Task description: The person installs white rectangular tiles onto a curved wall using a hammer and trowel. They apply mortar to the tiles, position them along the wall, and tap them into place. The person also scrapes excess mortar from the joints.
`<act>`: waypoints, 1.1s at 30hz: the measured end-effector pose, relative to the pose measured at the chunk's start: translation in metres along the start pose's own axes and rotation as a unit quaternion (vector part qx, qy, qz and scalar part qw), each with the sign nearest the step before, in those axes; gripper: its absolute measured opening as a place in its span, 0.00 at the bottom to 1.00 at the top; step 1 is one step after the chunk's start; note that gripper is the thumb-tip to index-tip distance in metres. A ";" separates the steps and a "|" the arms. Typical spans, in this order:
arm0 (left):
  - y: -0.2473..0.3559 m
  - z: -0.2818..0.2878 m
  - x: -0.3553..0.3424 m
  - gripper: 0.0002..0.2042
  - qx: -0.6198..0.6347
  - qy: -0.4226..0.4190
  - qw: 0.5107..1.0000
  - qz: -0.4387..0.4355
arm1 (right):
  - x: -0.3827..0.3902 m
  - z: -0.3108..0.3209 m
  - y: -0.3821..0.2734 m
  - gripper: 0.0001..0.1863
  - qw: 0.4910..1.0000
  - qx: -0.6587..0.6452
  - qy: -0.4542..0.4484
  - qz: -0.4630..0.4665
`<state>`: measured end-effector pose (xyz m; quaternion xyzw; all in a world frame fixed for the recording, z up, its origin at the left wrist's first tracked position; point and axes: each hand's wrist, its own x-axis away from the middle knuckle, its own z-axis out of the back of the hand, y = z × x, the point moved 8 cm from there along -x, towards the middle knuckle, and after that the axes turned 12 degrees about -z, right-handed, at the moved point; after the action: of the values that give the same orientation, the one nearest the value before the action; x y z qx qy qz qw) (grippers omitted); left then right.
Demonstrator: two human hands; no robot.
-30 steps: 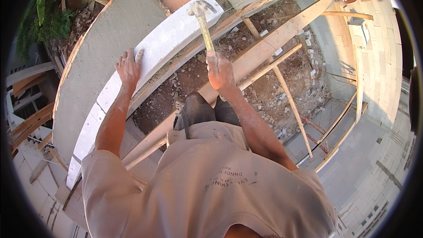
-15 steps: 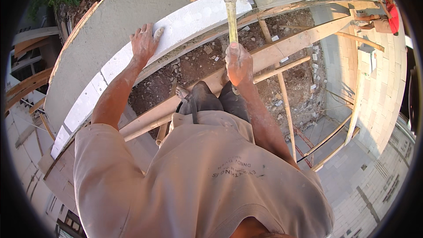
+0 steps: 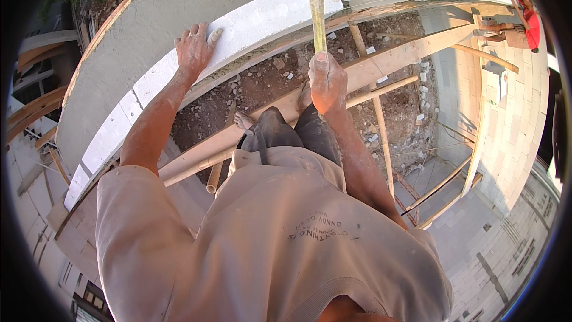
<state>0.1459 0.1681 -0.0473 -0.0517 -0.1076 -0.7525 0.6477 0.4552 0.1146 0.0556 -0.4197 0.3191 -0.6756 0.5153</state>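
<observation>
Since a second ago, our right hand [image 3: 328, 85] and hammer [image 3: 316, 6] have shifted toward 2 o'clock in view. We see the curved white block row [image 3: 262, 19] arcing between 8 and 1 o'clock. At 11, our left hand [image 3: 194, 52] rests on it, fingers slightly apart; at 1, our right fingers clamp the hammer's handle.
</observation>
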 end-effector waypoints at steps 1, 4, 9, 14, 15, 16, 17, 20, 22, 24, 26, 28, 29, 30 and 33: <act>-0.004 0.003 -0.011 0.30 -0.001 0.009 1.000 0.004 | -0.005 0.004 -0.013 0.23 0.999 -0.046 0.008 0.019; -0.005 0.005 -0.018 0.31 0.004 0.011 1.000 0.001 | -0.002 0.008 -0.027 0.18 0.989 -0.110 0.051 0.088; -0.004 0.004 -0.018 0.29 0.001 0.058 0.998 -0.014 | -0.008 -0.039 0.059 0.25 0.983 0.164 -0.053 -0.059; -0.005 0.001 -0.013 0.30 0.000 0.018 1.000 0.011 | 0.021 -0.017 -0.013 0.22 0.994 0.061 -0.080 -0.030; -0.009 0.002 -0.013 0.29 0.000 0.016 1.000 0.017 | 0.023 -0.016 -0.025 0.21 0.996 0.031 -0.085 -0.009; -0.011 0.000 -0.016 0.29 -0.017 0.020 0.999 0.021 | 0.023 -0.015 -0.029 0.21 0.998 0.026 -0.062 0.018; -0.010 -0.001 -0.018 0.29 -0.013 0.026 0.999 0.016 | 0.020 -0.014 -0.033 0.20 0.998 0.020 -0.039 0.046; -0.006 0.004 -0.023 0.28 -0.011 0.043 0.999 0.003 | 0.000 -0.033 0.012 0.21 0.994 0.101 -0.026 0.020; -0.009 0.005 -0.024 0.28 -0.016 0.053 0.998 0.004 | -0.004 -0.035 0.029 0.22 0.988 0.147 -0.042 -0.012; -0.008 0.001 -0.018 0.27 -0.021 0.047 0.999 0.004 | 0.008 -0.031 0.035 0.23 0.986 0.150 -0.062 -0.027; -0.012 -0.002 -0.014 0.27 -0.027 0.045 0.999 0.012 | 0.015 -0.021 0.018 0.22 0.992 0.098 -0.068 0.028; -0.015 -0.002 -0.017 0.27 -0.031 0.055 0.998 0.025 | 0.028 -0.014 0.008 0.20 0.995 0.024 -0.070 0.062; -0.015 -0.003 -0.019 0.28 -0.031 0.066 0.997 0.018 | 0.027 -0.010 -0.002 0.19 0.994 0.014 -0.046 0.094; -0.016 -0.005 -0.016 0.28 -0.033 0.070 0.997 0.010 | 0.027 -0.007 -0.019 0.18 0.992 0.001 -0.023 0.121; -0.012 -0.002 -0.018 0.28 -0.028 0.066 0.997 0.002 | 0.016 -0.017 -0.023 0.17 0.987 0.013 0.030 0.160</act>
<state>0.1368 0.1871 -0.0540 -0.0197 -0.0434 -0.7556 0.6533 0.4284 0.1048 0.0719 -0.3363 0.3890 -0.6004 0.6125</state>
